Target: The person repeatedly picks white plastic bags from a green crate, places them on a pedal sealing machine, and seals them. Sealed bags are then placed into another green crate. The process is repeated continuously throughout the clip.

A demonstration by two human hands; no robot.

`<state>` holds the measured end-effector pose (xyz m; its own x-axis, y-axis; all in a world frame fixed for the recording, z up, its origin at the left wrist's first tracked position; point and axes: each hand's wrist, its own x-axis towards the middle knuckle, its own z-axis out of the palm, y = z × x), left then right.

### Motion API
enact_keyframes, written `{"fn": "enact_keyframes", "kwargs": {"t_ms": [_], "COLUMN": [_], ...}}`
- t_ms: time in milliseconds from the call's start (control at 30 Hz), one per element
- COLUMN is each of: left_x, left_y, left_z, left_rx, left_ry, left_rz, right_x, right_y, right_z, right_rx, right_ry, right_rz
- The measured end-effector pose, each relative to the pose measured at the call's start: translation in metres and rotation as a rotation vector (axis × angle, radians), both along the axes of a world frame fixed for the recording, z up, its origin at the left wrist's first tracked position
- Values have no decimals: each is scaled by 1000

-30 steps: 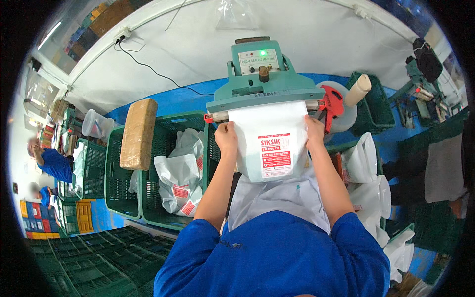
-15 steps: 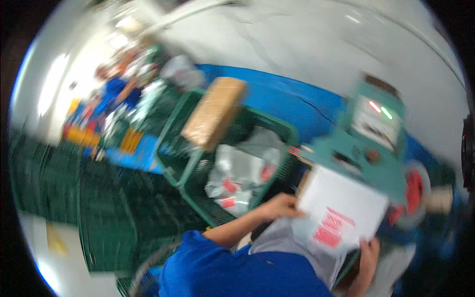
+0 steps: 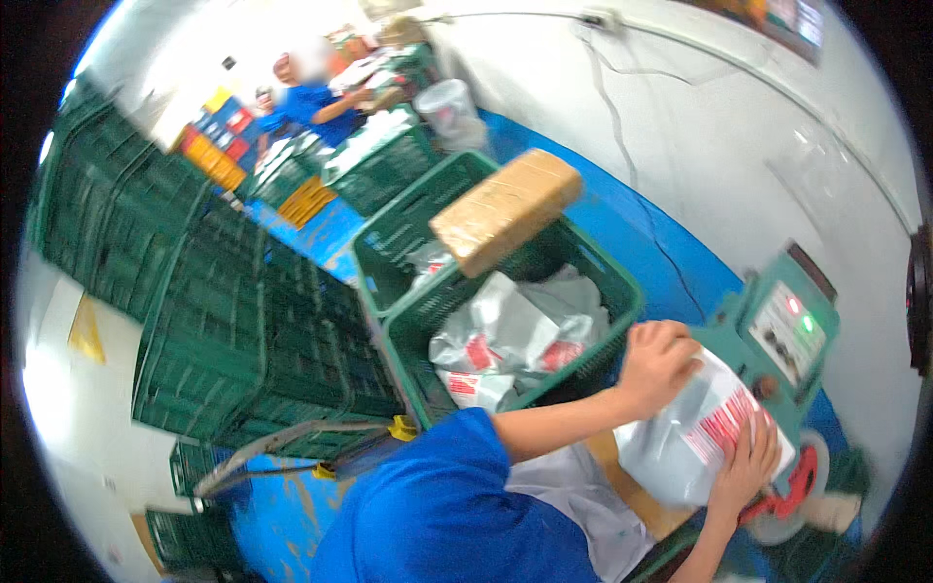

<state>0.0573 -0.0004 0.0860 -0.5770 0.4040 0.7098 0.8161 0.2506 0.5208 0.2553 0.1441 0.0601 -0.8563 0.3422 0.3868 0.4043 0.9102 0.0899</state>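
Observation:
A glossy white-grey plastic mailer bag (image 3: 671, 449) with a red printed block lies against a teal machine (image 3: 727, 335) at right. My left hand (image 3: 659, 374) is closed on the bag's upper left corner, fingers curled over its edge. My right hand (image 3: 746, 464) lies on the bag's right part across the red print, its fingers stretched and a little apart; its thumb is hard to see. Lights glow red and green on the machine's panel (image 3: 785, 330). Beneath the bag shows a brown surface (image 3: 671, 515).
Left of the machine stands a green crate (image 3: 413, 364) of grey bags (image 3: 515, 325), with a long brown taped parcel (image 3: 510, 209) across its rim. Stacked green crates (image 3: 262, 340) fill the left. A red-and-white roll (image 3: 802, 481) is at right. People in blue (image 3: 321, 107) work far back.
My view has turned, shifting the crates and machine. The bag has tilted and come closer to the machine. My right hand has moved from its lower edge onto its printed face.

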Motion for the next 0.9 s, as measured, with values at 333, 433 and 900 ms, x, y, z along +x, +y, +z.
{"fn": "enact_keyframes", "kwargs": {"t_ms": [333,433,900], "left_x": [215,253,276], "left_y": [88,159,183], "left_z": [-72,-87,-128], "left_rx": [-363,-470,-792], "left_ry": [-431,-367,-659], "left_rz": [-1191,-890,-831], "right_x": [16,15,14], "right_y": [30,33,47], "right_z": [31,25,41], "right_rx": [-454,-506,-600], "right_ry": [-91,-91,-356], "right_rz": [229,243,295]}}
